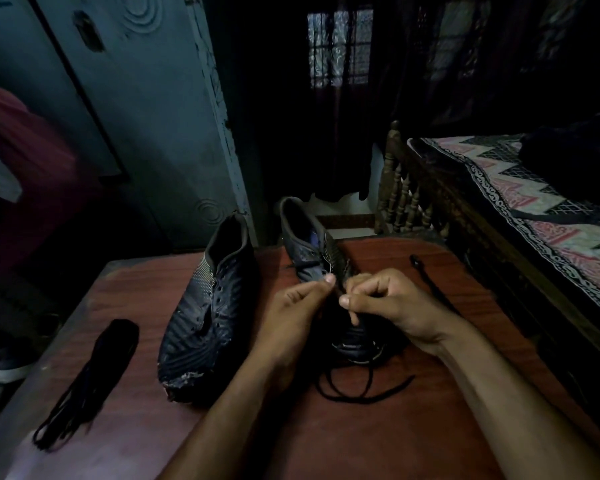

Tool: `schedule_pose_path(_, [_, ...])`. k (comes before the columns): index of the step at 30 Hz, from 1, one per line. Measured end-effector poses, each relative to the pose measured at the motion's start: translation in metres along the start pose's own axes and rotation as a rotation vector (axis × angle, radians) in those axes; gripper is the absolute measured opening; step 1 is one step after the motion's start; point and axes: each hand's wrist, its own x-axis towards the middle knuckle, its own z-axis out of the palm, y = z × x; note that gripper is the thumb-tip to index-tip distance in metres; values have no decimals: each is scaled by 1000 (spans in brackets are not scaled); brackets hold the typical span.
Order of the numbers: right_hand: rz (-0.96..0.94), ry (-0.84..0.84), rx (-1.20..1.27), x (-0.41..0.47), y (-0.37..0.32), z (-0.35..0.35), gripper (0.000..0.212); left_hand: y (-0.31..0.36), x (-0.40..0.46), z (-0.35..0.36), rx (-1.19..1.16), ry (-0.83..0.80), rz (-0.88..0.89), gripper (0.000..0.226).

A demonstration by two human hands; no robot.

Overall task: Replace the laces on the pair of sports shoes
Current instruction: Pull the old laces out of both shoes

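Both hands (336,299) pinch lace over the right shoe (312,251).

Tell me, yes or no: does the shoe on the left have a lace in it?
No: the left shoe shows bare eyelets, while both hands work on the right shoe.

Two dark sports shoes stand side by side on a reddish table, toes toward the viewer. The left shoe (207,317) has empty eyelets. A black lace (357,384) trails from the right shoe (312,251). A bundled lace (87,379) lies far left.
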Motion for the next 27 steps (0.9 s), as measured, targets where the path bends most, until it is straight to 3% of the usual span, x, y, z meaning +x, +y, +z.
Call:
schedule_pose_path(7, [1, -3, -85, 1, 2, 2, 35, -3, 3, 0, -24, 17, -29, 18])
schedule_pose_path(11, [105, 302, 7, 6, 10, 8, 48, 0, 3, -6, -45, -31, -64, 19])
schedule_pose_path(13, [120, 377, 41, 9, 13, 11, 47, 1, 2, -9, -35, -84, -83, 17])
schedule_pose_path(19, [83, 339, 22, 11, 18, 13, 40, 0, 0, -15, 48, -177, -93, 15])
schedule_pose_path(27, [12, 94, 25, 6, 14, 0, 41, -3, 3, 0, 14, 4, -31, 38])
